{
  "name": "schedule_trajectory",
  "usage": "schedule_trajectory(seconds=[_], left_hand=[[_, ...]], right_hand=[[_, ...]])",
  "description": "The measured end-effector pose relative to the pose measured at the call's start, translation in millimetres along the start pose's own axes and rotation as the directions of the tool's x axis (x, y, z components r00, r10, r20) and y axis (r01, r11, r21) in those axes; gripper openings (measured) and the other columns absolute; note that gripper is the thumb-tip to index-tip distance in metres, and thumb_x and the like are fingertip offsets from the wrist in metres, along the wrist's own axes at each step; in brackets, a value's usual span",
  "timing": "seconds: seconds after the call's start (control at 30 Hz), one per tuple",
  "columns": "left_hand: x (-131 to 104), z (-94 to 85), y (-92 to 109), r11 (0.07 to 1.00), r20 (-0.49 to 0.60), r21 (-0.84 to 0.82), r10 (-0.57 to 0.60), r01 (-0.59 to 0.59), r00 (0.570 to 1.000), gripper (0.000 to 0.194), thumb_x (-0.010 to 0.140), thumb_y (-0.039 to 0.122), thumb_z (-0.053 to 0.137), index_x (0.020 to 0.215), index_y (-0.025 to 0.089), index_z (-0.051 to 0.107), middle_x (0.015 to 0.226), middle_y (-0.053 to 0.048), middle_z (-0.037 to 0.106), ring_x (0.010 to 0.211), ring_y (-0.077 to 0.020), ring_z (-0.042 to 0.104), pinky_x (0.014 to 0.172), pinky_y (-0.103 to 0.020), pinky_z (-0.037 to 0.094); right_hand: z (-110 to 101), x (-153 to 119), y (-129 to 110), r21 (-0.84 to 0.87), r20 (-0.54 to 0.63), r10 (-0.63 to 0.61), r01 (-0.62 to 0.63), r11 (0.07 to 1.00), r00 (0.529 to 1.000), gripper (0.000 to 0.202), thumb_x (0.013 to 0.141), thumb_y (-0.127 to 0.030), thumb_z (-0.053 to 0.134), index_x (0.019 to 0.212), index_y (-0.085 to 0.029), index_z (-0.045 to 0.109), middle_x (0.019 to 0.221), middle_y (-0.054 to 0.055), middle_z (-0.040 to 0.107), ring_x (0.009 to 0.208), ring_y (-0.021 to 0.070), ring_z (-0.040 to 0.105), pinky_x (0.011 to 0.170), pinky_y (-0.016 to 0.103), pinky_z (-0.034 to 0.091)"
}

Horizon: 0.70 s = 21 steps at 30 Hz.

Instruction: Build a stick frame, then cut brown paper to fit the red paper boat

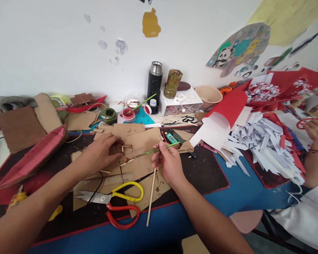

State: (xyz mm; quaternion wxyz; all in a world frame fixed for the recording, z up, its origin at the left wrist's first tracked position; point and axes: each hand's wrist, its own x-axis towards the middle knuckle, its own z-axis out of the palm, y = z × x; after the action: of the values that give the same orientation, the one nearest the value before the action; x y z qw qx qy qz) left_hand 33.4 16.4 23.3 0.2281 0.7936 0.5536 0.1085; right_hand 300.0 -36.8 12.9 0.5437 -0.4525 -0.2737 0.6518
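Observation:
My right hand [169, 162] grips a thin green paintbrush [145, 152] whose brown-coated tip points left. Its tip is at a small pale stick on the cardboard sheet [145, 139]. My left hand [102, 153] rests over the sheet's left side, fingers curved and thumb apart. Close to those fingertips is a small, partly brown wooden frame [127, 148]; whether they touch it I cannot tell. A plain wooden stick [151, 199] runs down from under my right hand. Scissors [112, 198] with yellow and red handles lie open in front, beside a clear ruler [122, 177].
Paint pots [129, 114] and a black flask [154, 83] stand at the back. A pink-lined cardboard boat [37, 153] lies left. Right are a red paper roll [228, 109], heaped white paper strips [265, 141] and another person's hand [316, 132] with red-handled scissors [303, 122].

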Motion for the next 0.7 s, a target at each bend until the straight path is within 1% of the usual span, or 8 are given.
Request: schedule_trajectory(seconds=[0.17,0.37,0.57,0.7], left_hand=[[-1.2,2.9,-2.4,0.999,-0.019,0.02,0.031,-0.031,0.999,0.033,0.085,0.051,0.066,0.106,0.026,0.073,0.117,-0.011,0.074,0.119,-0.0367,0.067,0.107,-0.048,0.052],[-3.1,4.6,1.5,0.998,-0.044,0.057,0.011,-0.009,0.999,0.032,0.085,0.052,0.068,0.104,0.026,0.073,0.115,-0.011,0.074,0.117,-0.0363,0.068,0.104,-0.047,0.053],[-3.0,7.6,1.0,0.998,-0.058,0.055,0.034,-0.031,0.998,0.031,0.087,0.051,0.062,0.102,0.025,0.071,0.113,-0.012,0.075,0.115,-0.0376,0.069,0.102,-0.05,0.053],[-4.8,7.5,2.3,0.998,-0.067,0.046,0.045,-0.042,0.997,0.029,0.087,0.049,0.062,0.101,0.025,0.07,0.11,-0.012,0.076,0.113,-0.0372,0.07,0.102,-0.05,0.054]], right_hand=[[0.8,-0.2,1.3,-0.005,0.003,0.008,-0.008,1.0,1.0,0.058,0.081,-0.074,0.085,0.088,-0.018,0.071,0.06,0.0,0.071,0.04,0.0118,0.061,0.036,0.018,0.037],[1.1,0.4,-3.3,-0.018,0.011,-0.005,0.005,1.0,1.0,0.057,0.082,-0.073,0.086,0.088,-0.018,0.071,0.06,0.0,0.07,0.04,0.012,0.061,0.036,0.019,0.038],[1.9,-1.5,-7.4,-0.058,0.02,-0.04,0.041,0.997,0.999,0.057,0.083,-0.073,0.084,0.088,-0.018,0.071,0.06,0.0,0.07,0.04,0.0122,0.061,0.036,0.019,0.039],[0.5,-2.8,-7.2,-0.08,0.019,-0.049,0.05,0.995,0.999,0.058,0.083,-0.074,0.084,0.088,-0.018,0.071,0.059,0.0,0.07,0.039,0.0123,0.061,0.036,0.019,0.039]])
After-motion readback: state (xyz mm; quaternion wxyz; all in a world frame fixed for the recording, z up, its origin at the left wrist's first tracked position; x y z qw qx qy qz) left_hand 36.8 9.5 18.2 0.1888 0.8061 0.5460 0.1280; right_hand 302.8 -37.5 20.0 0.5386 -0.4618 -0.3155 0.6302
